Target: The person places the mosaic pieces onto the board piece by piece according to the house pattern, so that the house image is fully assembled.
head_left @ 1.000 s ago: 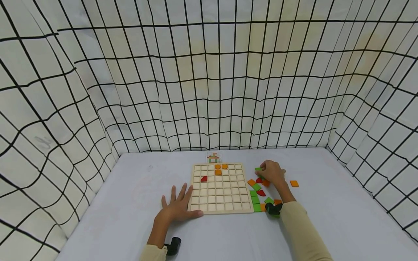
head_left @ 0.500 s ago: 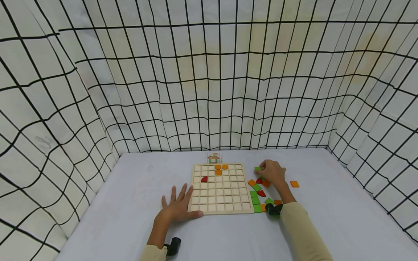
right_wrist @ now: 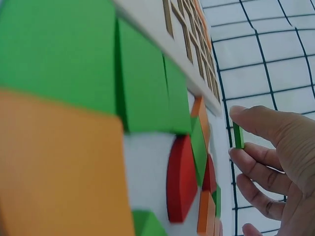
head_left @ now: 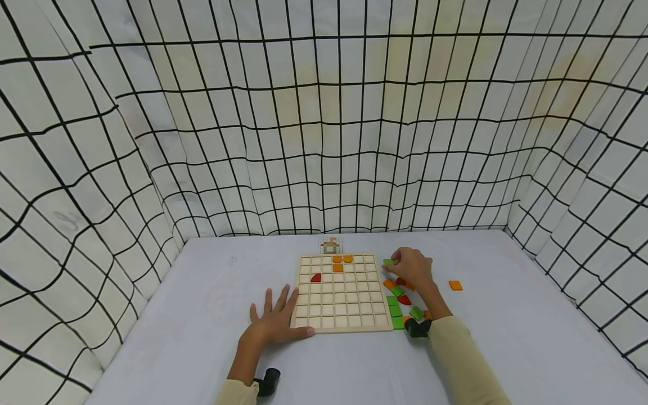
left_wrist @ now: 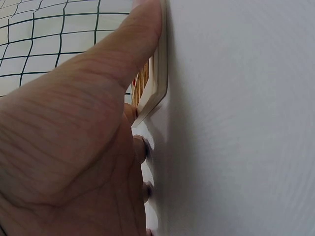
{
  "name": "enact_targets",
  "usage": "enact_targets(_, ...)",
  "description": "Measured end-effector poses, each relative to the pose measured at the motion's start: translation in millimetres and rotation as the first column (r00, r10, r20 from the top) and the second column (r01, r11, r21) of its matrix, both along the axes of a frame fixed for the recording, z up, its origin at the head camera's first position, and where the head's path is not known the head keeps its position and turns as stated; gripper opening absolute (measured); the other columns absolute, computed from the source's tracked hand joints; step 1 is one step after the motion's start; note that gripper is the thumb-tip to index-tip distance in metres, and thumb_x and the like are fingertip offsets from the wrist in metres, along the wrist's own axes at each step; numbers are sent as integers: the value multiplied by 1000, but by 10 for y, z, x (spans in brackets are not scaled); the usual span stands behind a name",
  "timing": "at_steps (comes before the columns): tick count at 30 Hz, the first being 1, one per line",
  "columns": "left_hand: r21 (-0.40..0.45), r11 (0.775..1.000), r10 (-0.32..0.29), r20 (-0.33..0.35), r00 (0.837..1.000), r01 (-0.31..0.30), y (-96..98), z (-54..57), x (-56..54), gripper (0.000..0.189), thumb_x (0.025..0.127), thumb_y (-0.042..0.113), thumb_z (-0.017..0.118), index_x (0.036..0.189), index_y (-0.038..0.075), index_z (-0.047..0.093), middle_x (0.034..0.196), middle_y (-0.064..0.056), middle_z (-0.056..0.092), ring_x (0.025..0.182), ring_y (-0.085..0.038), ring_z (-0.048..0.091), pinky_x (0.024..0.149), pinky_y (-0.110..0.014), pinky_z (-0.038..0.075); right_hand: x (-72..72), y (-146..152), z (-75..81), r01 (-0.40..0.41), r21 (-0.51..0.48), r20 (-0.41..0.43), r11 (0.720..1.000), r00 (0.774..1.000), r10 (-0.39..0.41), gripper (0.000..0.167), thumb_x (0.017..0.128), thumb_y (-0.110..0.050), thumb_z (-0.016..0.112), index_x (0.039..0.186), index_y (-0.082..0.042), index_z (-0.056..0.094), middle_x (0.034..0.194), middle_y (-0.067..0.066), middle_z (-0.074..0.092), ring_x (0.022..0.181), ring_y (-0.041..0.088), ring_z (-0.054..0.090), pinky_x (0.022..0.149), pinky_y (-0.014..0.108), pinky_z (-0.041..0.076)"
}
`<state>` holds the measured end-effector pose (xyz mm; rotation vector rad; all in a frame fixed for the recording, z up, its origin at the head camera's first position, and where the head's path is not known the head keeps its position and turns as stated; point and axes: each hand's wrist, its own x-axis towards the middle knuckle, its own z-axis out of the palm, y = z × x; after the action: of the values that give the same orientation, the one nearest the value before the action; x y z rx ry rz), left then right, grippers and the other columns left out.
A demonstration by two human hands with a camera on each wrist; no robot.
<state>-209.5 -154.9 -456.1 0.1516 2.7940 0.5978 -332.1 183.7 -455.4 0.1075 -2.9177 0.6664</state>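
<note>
My right hand point(head_left: 414, 266) pinches a green square tile point(right_wrist: 238, 134) between thumb and fingertips, just right of the grid board's far right corner. The wooden grid board point(head_left: 334, 327) lies flat in the middle of the table. My left hand point(head_left: 275, 325) rests spread at the board's near left corner, its thumb along the front edge and its fingers by the left side. On the board sit two orange round tiles point(head_left: 348, 259) in the far row, an orange square tile point(head_left: 338, 268) below them, and a red quarter-round tile point(head_left: 316, 278).
Loose green, orange and red tiles point(head_left: 396, 310) lie along the board's right side, partly under my right forearm. A single orange tile point(head_left: 455, 286) lies farther right. Behind the board is a small pattern card point(head_left: 331, 245). A black-gridded white sheet point(head_left: 344, 140) surrounds the table.
My right hand has moved left toward the board with the green tile in its fingers. My left hand has stayed at the board's corner.
</note>
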Motion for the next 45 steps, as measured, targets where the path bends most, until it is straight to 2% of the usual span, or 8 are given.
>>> enact_targets(13, 6, 1000, -9, -1, 1000, 9, -4, 4, -1, 107, 78, 65, 69, 157, 14, 18, 165, -14, 7, 149, -48, -8, 108, -75, -5, 78, -351, 35, -78, 38, -34, 996, 996, 80, 37, 80, -46, 78, 90, -12, 71, 82, -2, 70, 76, 16, 62, 80, 55, 47)
enact_targets(22, -1, 1000, -10, -7, 1000, 10, -11, -9, -9, 107, 78, 66, 68, 158, 15, 18, 166, -12, 7, 149, -47, -8, 109, -75, -4, 146, -632, 6, -157, 55, -94, 986, 982, 162, 34, 79, -48, 78, 88, -16, 71, 79, -6, 69, 71, 12, 62, 74, 52, 50)
enact_targets(27, 3, 1000, -12, -8, 1000, 12, -10, 5, 2, 107, 78, 65, 69, 157, 15, 19, 165, -13, 7, 149, -48, -8, 108, -76, -4, 184, -792, 23, -183, 58, -99, 981, 977, 188, 34, 77, -48, 79, 86, -16, 71, 78, -6, 70, 69, 12, 61, 68, 48, 49)
enact_targets(30, -2, 1000, -13, -11, 1000, 13, -11, 12, 10, 107, 78, 66, 68, 157, 14, 19, 165, -14, 7, 149, -48, -7, 108, -76, -4, 186, -896, 22, -180, 73, -87, 981, 979, 186, 35, 77, -50, 79, 86, -17, 71, 76, -7, 69, 69, 11, 62, 69, 47, 50)
enact_targets(35, -3, 1000, -16, -18, 1000, 16, -9, 21, 14, 107, 78, 65, 69, 157, 14, 19, 165, -15, 8, 148, -49, -7, 108, -77, -3, 180, -1055, -11, -172, 91, -83, 981, 980, 180, 36, 76, -53, 79, 85, -19, 70, 73, -9, 68, 71, 11, 62, 76, 53, 49)
enact_targets(45, -16, 1000, -14, -11, 1000, 13, -15, 0, 6, 107, 78, 68, 67, 157, 15, 19, 165, -14, 9, 149, -49, -6, 108, -76, -2, 196, -1322, -74, -132, 102, -107, 986, 984, 143, 33, 76, -52, 79, 73, -22, 68, 67, -9, 64, 70, 13, 60, 81, 57, 47)
